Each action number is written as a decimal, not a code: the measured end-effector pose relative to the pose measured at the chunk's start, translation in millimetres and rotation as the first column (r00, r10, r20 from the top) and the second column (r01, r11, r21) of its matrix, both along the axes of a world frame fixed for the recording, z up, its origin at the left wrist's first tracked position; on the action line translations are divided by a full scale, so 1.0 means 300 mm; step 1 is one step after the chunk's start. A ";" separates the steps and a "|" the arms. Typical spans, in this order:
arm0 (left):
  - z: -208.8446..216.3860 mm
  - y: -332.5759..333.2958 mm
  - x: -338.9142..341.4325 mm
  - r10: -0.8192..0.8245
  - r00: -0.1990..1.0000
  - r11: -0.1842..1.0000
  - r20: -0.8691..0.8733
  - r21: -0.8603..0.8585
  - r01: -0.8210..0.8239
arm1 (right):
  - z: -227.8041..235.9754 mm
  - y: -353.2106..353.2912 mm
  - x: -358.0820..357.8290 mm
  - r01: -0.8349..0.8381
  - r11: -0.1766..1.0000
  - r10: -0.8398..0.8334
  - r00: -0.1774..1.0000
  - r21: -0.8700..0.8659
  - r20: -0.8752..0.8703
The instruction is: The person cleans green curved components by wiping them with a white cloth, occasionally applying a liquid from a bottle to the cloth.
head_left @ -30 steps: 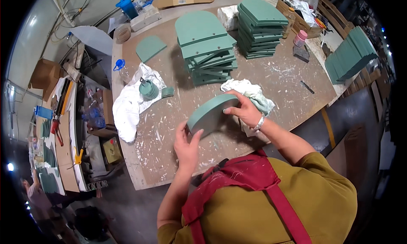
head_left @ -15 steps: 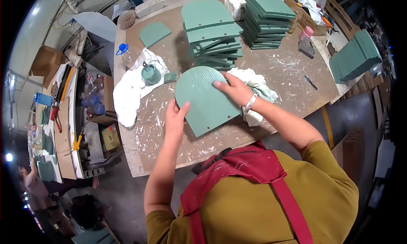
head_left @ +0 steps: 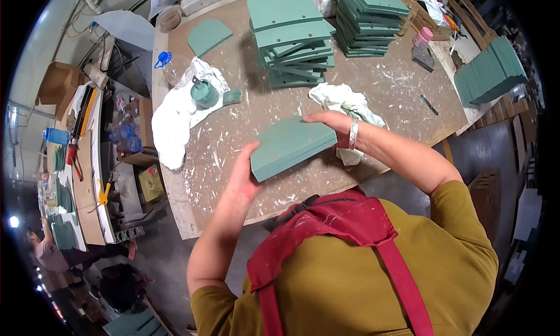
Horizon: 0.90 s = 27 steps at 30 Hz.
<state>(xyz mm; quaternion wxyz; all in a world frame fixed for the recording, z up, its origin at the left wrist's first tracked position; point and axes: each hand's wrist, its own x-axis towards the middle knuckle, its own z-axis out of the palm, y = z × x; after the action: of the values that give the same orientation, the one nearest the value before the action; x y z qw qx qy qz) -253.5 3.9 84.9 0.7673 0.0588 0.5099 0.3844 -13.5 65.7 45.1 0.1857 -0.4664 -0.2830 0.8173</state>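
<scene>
Over the front of the workbench I hold a green arch-shaped panel in both hands. It is tilted, so its thick straight edge, with a line along it, faces me. My left hand grips the left corner, thumb on top. My right hand is closed around the far right side; some of its fingers are hidden. A white cloth lies just beyond my right hand. To the left, a green-smeared tub with a tool standing in it rests on another white cloth.
Behind the panel rise an uneven stack of green arched panels and a second stack. A single panel lies at the back left. On the right are a pink-capped bottle, a dark block and leaning panels.
The panel has tipped from showing its grooved face to showing a smooth face and its thick lower edge. Both hands have shifted their grip along its sides.
</scene>
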 end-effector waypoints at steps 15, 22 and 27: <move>0.405 0.802 0.087 -0.063 0.961 0.533 -0.267 0.806 0.259 | 0.630 0.484 0.101 0.249 0.535 -0.386 0.922 0.808 -0.028; 0.234 1.041 0.160 0.148 0.737 0.552 -0.659 0.674 0.491 | 0.459 0.787 0.166 -0.019 0.493 -0.487 0.822 0.870 0.294; 0.210 1.058 0.174 0.219 0.710 0.518 -0.669 0.697 0.497 | 0.393 0.824 0.177 -0.116 0.419 -0.516 0.786 0.901 0.341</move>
<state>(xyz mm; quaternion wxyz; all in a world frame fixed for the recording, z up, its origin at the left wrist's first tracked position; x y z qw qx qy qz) -201.4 321.4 147.9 0.4217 0.6044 0.4952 0.4600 39.6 313.0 163.1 0.4090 -0.5521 -0.6472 0.3301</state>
